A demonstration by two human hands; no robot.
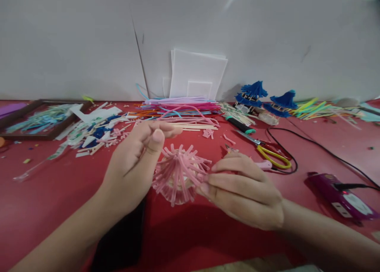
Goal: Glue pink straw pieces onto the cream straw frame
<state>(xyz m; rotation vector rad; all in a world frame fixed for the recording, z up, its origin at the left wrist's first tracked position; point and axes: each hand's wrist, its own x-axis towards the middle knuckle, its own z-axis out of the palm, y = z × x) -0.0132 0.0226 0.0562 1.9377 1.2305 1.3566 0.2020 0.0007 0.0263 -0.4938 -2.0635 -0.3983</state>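
Observation:
A small model with a cone-shaped roof of pink pipe-cleaner pieces (179,161) stands between my hands. Pale material shows under the roof, and more pink pieces flare out below. My right hand (246,189) pinches the end of one pink piece at the roof's right edge. At the roof's left side is my left hand (135,163), thumb raised and fingers stretched out, with nothing seen in it. Whether its palm touches the model is hidden. Behind the right hand lies a pink-handled tool (263,165), mostly covered.
Pipe-cleaner bundles (184,105) lie along the back, with blue-roofed models (252,94) to their right. Scissors with yellow handles (274,157) and a black-and-green-handled tool (240,124) lie at right, near a purple power strip (341,196). Scraps (97,133) and a brown frame (38,136) sit left.

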